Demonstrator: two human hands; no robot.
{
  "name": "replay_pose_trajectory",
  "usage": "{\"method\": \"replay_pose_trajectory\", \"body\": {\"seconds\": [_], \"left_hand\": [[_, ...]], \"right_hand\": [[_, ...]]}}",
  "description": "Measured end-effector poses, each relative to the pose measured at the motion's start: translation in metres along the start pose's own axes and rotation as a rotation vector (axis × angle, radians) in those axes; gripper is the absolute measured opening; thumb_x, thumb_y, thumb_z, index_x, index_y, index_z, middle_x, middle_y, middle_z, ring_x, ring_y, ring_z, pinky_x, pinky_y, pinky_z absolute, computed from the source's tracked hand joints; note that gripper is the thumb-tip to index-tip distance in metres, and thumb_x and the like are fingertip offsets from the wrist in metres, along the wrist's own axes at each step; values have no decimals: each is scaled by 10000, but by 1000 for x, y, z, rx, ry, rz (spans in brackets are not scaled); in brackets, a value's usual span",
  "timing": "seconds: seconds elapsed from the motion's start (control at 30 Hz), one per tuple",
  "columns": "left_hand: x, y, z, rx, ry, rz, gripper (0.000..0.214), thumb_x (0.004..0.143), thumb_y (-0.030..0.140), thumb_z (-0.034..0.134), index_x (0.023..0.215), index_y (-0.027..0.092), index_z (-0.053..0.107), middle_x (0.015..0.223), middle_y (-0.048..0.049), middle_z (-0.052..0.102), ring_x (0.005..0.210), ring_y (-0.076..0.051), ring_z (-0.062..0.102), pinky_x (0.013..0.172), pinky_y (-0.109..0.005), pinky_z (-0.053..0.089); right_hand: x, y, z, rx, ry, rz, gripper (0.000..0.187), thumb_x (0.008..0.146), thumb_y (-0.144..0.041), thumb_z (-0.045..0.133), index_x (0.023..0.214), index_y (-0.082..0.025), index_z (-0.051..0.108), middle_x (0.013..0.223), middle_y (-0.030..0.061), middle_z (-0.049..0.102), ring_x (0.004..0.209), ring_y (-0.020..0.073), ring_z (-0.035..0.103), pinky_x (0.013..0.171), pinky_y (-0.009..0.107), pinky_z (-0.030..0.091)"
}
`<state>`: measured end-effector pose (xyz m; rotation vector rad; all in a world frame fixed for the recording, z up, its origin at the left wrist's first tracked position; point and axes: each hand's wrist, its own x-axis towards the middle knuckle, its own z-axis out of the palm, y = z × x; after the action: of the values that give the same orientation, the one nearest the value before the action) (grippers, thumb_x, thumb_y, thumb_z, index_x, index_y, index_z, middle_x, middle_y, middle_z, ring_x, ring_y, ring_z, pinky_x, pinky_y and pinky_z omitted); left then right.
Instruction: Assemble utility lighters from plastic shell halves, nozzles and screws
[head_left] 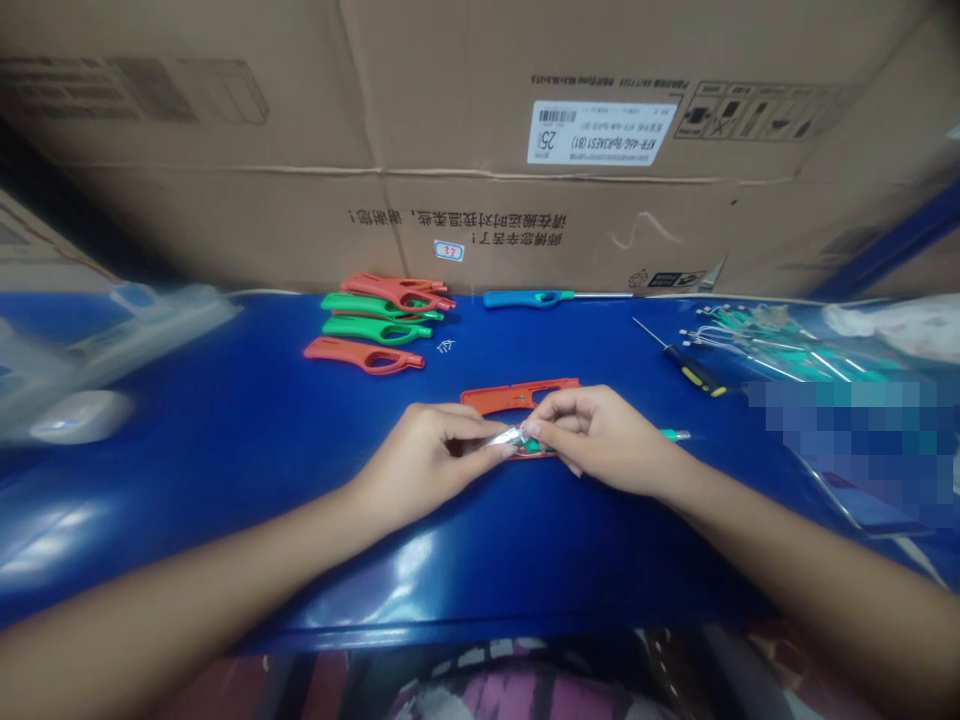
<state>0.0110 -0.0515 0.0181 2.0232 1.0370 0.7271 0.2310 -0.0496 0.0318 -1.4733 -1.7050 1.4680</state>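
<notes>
A small silver piece [505,437] is gripped between thumb and fingers of the left hand [427,450], its tip pinched by the right hand [600,437], close over a green part [532,445] and an orange shell [535,457]! Just behind, a second orange half [491,400] is laid on the blue table [270,440]

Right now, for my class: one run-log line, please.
left hand: pinching silvery piece | right hand: at its end | orange shell half: beyond hands
</notes>
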Motion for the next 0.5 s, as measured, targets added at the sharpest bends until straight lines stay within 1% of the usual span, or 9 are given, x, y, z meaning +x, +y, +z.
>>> {"method": "replay_pose_trajectory", "body": {"seconds": [0.13, 0.37, 0.5], "left_hand": [[0, 0, -1, 3, -3, 11, 187, 908, 319, 679, 1031, 245, 799, 912, -37, 769, 759, -158, 677, 663, -251, 500], [1, 3, -3, 14, 47, -15, 177, 895, 328, 697, 1000, 230, 800, 897, -18, 767, 720, -138, 671, 626, -236, 476], [1, 4, -3, 9, 60, -14, 178, 896, 335, 695, 1000, 233, 798, 901, -13, 769, 726, -134, 671, 636, -232, 477]], "right_hand": [[0, 0, 1, 25, 9, -11, 156, 899, -294, 622, 840, -151, 644, 518, -52, 547, 409, 54, 470, 391, 156, 337], [0, -5, 1, 109, 42, -26, 161, 874, -305, 646, 804, -161, 634, 465, -65, 526, 374, 62, 455, 372, 165, 379], [0, -4, 2, 153, 72, -24, 190, 855, -334, 668, 811, -151, 650, 449, -59, 533, 357, 61, 444, 368, 171, 372]]}}
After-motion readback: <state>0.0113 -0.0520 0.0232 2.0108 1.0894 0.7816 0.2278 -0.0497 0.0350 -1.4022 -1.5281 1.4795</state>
